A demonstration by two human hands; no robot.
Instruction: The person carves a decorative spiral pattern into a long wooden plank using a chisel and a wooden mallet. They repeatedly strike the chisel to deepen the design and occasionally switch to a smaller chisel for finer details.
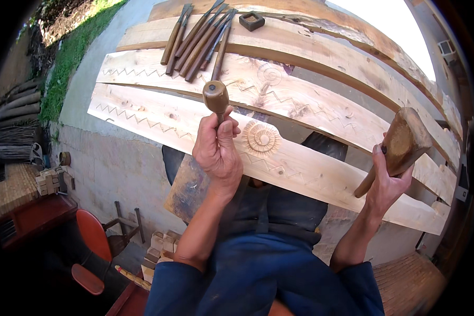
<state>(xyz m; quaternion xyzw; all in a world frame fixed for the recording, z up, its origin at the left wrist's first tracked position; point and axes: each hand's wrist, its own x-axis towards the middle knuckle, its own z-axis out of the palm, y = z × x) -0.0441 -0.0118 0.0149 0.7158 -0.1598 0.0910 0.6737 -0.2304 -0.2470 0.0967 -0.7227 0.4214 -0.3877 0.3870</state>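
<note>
Gripping a chisel (pixel 216 100) upright, left fingers (pixel 219 138) wrapped tight, tip seemingly hidden; right fingers (pixel 385 174) clasping mallet (pixel 400 147).

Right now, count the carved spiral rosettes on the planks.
2. One deep-cut spiral rosette lies on the nearest plank, just right of the left hand. A fainter spiral outline sits on the next plank. The hands may hide others.

Left hand (pixel 217 150): raised at centre frame, fingers curled in a closed fist, thumb uppermost, back of hand toward the camera. Forearm bare, blue sleeve pushed to the elbow. Right hand (pixel 388 179): raised at right, well apart from the left, fingers wrapped shut, wrist bent back. Forearm bare, sleeve likewise at the elbow.
</note>
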